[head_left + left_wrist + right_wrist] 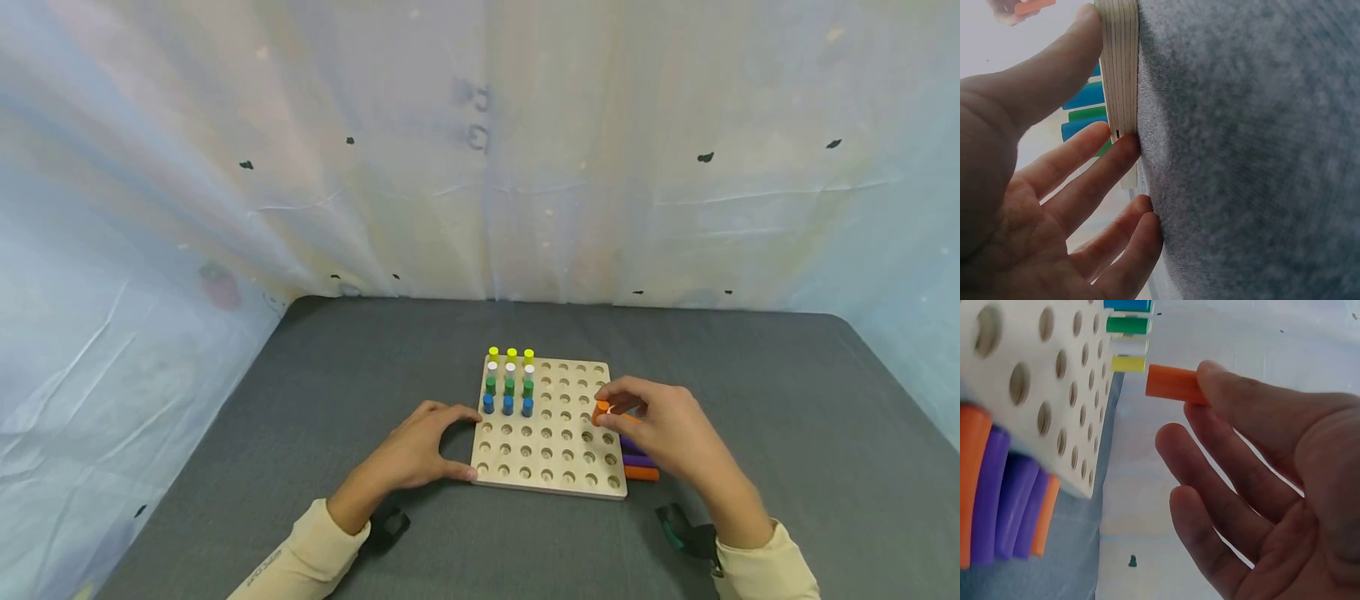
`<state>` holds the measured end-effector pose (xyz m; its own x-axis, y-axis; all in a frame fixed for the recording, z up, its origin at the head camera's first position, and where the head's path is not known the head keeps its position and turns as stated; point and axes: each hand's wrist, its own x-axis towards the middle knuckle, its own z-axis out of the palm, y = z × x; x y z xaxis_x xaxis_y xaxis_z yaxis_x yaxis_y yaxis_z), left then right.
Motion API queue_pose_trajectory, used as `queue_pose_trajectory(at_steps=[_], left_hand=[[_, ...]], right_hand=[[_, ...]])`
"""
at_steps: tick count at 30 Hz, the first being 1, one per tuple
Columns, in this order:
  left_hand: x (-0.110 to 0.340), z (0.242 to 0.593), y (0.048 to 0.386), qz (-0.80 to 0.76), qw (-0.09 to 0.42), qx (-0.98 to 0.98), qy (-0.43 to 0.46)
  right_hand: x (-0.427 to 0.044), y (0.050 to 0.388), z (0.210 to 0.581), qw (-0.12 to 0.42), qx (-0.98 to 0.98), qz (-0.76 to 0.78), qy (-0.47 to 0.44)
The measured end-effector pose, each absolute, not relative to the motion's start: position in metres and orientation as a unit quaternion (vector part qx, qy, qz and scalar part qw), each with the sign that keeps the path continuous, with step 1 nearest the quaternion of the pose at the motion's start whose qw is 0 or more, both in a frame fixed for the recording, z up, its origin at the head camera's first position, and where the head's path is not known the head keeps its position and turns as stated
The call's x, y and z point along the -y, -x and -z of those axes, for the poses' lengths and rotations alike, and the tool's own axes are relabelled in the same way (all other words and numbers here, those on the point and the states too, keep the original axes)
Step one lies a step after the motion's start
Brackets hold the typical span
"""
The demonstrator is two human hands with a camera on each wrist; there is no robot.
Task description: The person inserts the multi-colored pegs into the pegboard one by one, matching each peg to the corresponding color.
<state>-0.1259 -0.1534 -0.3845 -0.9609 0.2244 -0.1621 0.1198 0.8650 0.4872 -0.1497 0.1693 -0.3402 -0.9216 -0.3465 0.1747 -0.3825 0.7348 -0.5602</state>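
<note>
Near the board's (pixel 547 486) right edge, pinching an orange peg (pixel 601 412) by one end with the right hand (pixel 663 423); touching the left edge with an unclenched left hand (pixel 418 446). Could fumble the peg from so short a hold.

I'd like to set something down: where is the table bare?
Bare table lies between the pegboard and the back sheet, and right of the right grip. It's crowded along the pegboard's right edge: loose purple pegs and orange pegs.

Cream sleeves (pixel 326 537), dark lettering (pixel 264 567) on one
</note>
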Motion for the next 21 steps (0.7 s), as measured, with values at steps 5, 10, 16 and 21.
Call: queue_pose_trajectory(at_steps=[5, 10, 16, 21], left_hand=[[0.155, 0.384, 0.125, -0.262, 0.11, -0.954, -0.097], [0.157, 0.383, 0.125, -0.271, 0.12, -0.951, -0.094], [0.157, 0.382, 0.127, -0.27, 0.119, -0.951, -0.091], [0.156, 0.383, 0.127, -0.264, 0.116, -0.953, -0.093]], right_hand=[[-0.158, 0.15, 0.339, 0.017, 0.928, -0.318, -0.194], [-0.146, 0.148, 0.338, 0.021, 0.925, -0.322, -0.202], [-0.132, 0.146, 0.338, 0.031, 0.917, -0.327, -0.227], [-0.119, 0.145, 0.338, 0.036, 0.912, -0.331, -0.238]])
